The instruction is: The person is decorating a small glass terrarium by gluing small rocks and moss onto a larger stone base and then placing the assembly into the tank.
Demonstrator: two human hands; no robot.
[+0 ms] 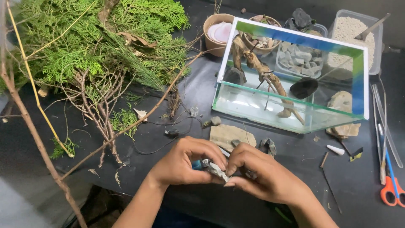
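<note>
Pinching 1 small grey stone [216,169] between both hands, left hand [181,162] and right hand [261,175], you have driftwood [261,71] already standing in the glass tank [295,112]; loose stones on the counter [168,97] remain outside.

A small grey stone [216,170] with pale patches sits low in the middle of the frame between the left hand [181,162] and the right hand [263,175], with a bit of bright blue showing just behind it, all on a black table [198,90]. The upper left is filled with bright green foliage [105,38] on brown and yellowish twigs, while the glass tank [291,76] at upper right has a white rim and a green-to-blue backing, brown driftwood [259,69] and dark grey rocks inside. Behind it stand a tan pot [215,31] and a clear tub of off-white gravel [352,40], and orange-handled scissors [392,192] lie at lower right.
</note>
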